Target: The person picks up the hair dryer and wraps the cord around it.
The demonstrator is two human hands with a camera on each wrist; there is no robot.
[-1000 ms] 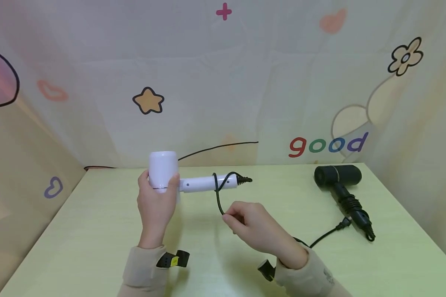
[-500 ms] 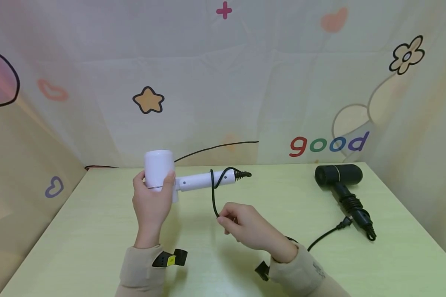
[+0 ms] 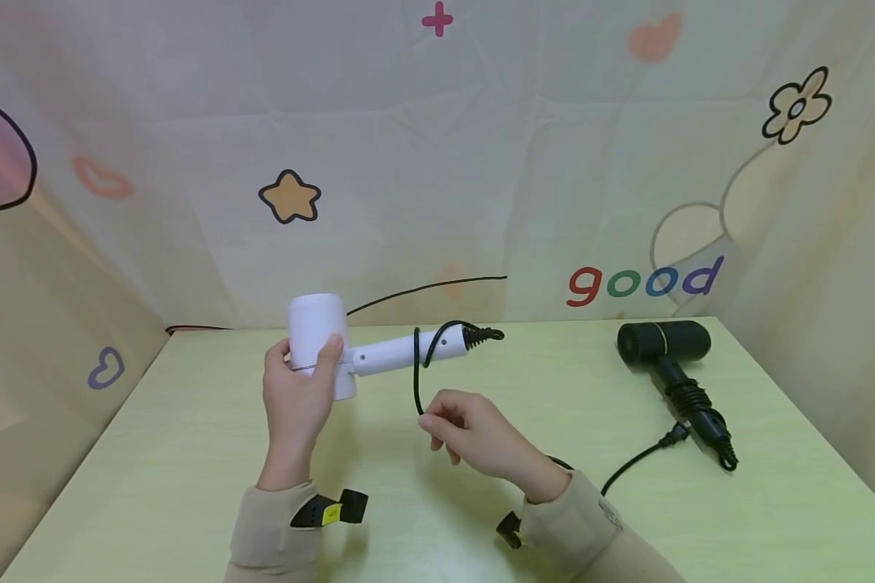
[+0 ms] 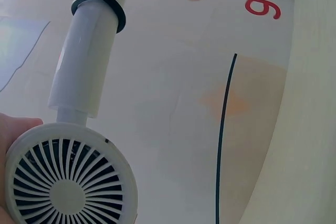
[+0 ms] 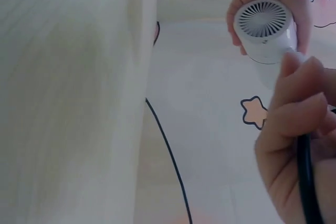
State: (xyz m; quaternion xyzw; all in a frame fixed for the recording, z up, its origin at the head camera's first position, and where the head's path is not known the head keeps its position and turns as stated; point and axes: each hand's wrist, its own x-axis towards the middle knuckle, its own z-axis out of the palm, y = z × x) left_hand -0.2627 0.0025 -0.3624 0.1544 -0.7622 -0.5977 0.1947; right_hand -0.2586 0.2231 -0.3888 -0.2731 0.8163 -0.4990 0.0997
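On your left, your left hand [image 3: 299,393] is clamped round the barrel of the white hair dryer [image 3: 394,356], which you hold above the table [image 3: 153,453], handle pointing right. A loose grip there could let the barrel twist as the cord pulls. The black cord [image 3: 417,372] loops round the handle near its tail; slack could let those loops slide off the end. Your right hand [image 3: 481,433] pinches the cord below the handle; pulling hard could strain its tail joint. Farther right, a plug [image 3: 674,436] lies close by the black hair dryer [image 3: 667,344] and could snag on its wound cord [image 3: 689,399] if dragged.
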